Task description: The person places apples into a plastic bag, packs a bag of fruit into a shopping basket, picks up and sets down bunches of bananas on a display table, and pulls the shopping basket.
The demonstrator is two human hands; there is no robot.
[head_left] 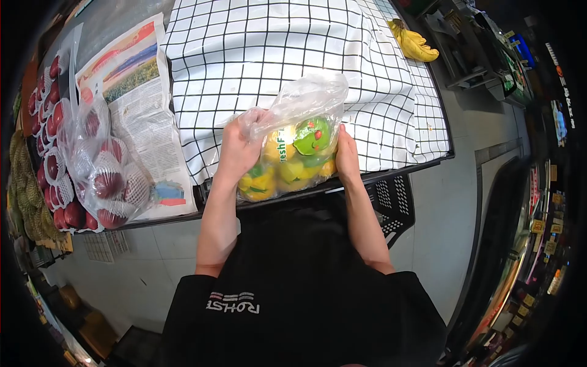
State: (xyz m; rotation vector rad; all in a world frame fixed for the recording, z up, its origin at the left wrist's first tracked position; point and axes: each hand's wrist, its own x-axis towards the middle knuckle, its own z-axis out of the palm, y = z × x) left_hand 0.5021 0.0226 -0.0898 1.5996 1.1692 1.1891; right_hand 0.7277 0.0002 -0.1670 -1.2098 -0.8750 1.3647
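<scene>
My left hand (242,144) pinches a clear bag (309,99) of yellow fruit (292,173); my right hand (347,155) touches its side, but I can't tell its grip

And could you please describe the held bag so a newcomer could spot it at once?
Find the white cloth with black grid lines. At its near edge, between the left hand and right hand, is the clear plastic bag. It holds yellow fruit and bears green lettering, unlike the other bag at the left, with red fruit in white foam nets.
</scene>
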